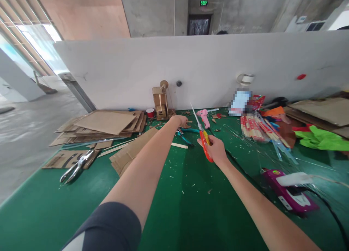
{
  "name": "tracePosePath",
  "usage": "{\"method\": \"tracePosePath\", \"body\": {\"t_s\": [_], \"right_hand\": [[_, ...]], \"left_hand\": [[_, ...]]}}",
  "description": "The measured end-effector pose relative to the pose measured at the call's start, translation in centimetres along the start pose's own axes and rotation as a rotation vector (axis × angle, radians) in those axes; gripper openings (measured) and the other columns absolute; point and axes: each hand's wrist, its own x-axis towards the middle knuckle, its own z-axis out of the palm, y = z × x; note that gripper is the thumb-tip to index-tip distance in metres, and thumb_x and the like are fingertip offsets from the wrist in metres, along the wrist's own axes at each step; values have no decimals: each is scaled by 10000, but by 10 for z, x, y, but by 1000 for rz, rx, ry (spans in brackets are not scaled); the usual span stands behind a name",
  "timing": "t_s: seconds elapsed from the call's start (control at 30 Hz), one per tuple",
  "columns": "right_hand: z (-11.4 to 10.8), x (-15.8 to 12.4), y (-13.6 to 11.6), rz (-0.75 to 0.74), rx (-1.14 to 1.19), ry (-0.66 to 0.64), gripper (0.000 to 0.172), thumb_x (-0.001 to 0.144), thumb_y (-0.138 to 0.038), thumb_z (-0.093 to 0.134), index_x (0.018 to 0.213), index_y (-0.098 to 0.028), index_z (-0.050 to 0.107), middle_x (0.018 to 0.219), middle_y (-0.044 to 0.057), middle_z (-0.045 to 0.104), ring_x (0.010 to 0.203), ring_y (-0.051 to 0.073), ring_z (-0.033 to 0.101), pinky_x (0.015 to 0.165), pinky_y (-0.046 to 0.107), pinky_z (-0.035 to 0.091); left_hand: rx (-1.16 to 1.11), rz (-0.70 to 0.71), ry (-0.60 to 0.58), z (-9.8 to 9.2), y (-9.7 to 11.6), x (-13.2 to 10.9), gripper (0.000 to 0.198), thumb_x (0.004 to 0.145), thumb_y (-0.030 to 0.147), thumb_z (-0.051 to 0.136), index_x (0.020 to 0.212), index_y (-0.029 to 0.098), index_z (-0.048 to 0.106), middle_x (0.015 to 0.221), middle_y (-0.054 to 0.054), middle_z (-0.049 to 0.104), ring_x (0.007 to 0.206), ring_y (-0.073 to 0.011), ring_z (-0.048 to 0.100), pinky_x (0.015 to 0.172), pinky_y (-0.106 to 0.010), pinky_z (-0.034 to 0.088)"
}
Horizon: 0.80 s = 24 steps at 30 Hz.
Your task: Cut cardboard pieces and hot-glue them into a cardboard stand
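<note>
My right hand (215, 150) is closed around the handles of a pair of scissors (205, 142) with red and yellow grips. The blades point up and away, over the green tabletop. My left hand (180, 120) reaches far forward among the tools, its fingers curled down by small brown scraps. What it pinches, if anything, is too small to make out. Just below it lie teal-handled pliers (185, 139) and a pale wooden stick (179, 145). Between the scissors and the wall rests a pink glue gun (204, 118). Behind my left hand stands a small cardboard model (160, 104) with a round disc on top.
Stacked cardboard sheets (105, 122), metal hole-punch pliers (77, 166) and a red spool (150, 113) are on the left. To the right lie packaged sticks (252, 128), green cloth (321, 137) and a purple power strip (289, 192) with cords. A white partition (131, 72) borders the table's back.
</note>
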Motion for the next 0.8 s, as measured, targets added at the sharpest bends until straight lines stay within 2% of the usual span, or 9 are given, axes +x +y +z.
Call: {"method": "tracePosePath", "body": {"t_s": [0.17,0.3,0.43,0.5,0.6,0.67,0.7,0.73,0.8], "right_hand": [[1,0,0,-13,2,-18,456,617,-584,704,572,-194,470,517,-40,443,488,104,373,452,232,289],[2,0,1,2,30,-10,441,614,-554,718,575,-188,476,526,-37,448,500,105,382,456,230,297],[1,1,4,30,68,15,402,634,-524,716,605,-179,510,530,-40,443,505,108,385,457,229,302],[1,2,6,44,86,41,389,640,-519,712,630,-176,530,535,-41,441,505,109,382,454,231,298],[1,4,8,60,102,76,382,644,-514,710,635,-179,525,529,-48,422,498,107,366,447,231,285],[2,5,9,64,100,75,375,649,-506,710,634,-182,522,526,-50,417,500,108,363,448,232,286],[2,5,9,64,99,65,372,651,-501,710,635,-182,522,528,-50,420,504,109,365,450,232,289],[2,5,10,63,102,52,367,653,-497,710,639,-181,524,532,-49,424,509,110,368,453,231,292],[2,4,9,59,110,26,359,652,-488,715,651,-179,531,540,-51,426,516,109,364,458,230,293]], "left_hand": [[-1,-78,-44,5,0,-3,351,889,344,556,1180,149,546,1172,-93,572,995,-218,589,829,-419,515],[-4,-93,-35,3,6,-4,346,890,340,556,1179,151,546,1174,-94,570,1002,-216,587,836,-422,512],[-40,-47,-3,-10,0,-15,335,847,345,604,1114,142,599,1129,-101,611,975,-213,596,826,-389,502],[-83,-4,-21,-21,-9,-25,325,764,379,664,1005,162,675,1018,-91,674,879,-211,612,756,-336,499],[-125,36,-47,-36,-23,-34,336,638,455,722,861,204,731,852,-81,712,748,-218,609,660,-320,483],[-133,39,23,-47,-26,-33,382,639,458,710,930,211,725,897,-91,710,777,-229,611,678,-323,479],[-135,34,92,-53,-25,-31,436,685,456,669,1044,210,693,989,-103,696,844,-241,610,719,-329,476],[-135,29,175,-58,-23,-27,513,749,455,604,1199,209,610,1113,-118,656,937,-253,596,777,-341,466],[-137,1,395,-70,-16,-18,629,864,439,449,1438,218,315,1321,-151,511,1095,-274,538,882,-381,424]]}}
